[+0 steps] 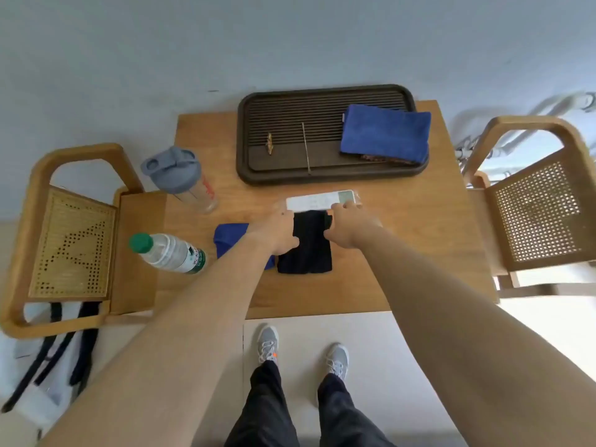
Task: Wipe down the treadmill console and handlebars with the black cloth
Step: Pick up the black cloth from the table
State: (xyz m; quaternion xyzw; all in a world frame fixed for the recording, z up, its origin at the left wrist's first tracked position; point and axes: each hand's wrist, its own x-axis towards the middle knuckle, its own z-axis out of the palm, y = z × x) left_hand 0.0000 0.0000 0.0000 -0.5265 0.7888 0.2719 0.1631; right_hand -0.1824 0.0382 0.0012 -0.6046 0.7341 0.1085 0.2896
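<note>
A person's grey trainers and dark trousers stand on a pale floor at the near edge of a wooden surface. To the near left a bag with black straps lies on the floor beside a cane-seated wooden chair; a matching second chair stands at the right.

The black cloth lies folded on the surface, near its middle. The left hand grips the cloth's left edge with its fingers curled. The right hand pinches the cloth's far right corner. A blue cloth lies just left of it, partly under the left forearm.

Further left is a clear water bottle with a green cap; its green-and-white label bears writing too small to read. Beyond it stands a shaker bottle with a grey lid and red lettering I cannot make out. A white remote lies just beyond the hands.

At the far edge sits a dark slatted tray carrying a folded blue towel, a small gold ornament and a thin stick. Behind is a plain pale grey wall.
</note>
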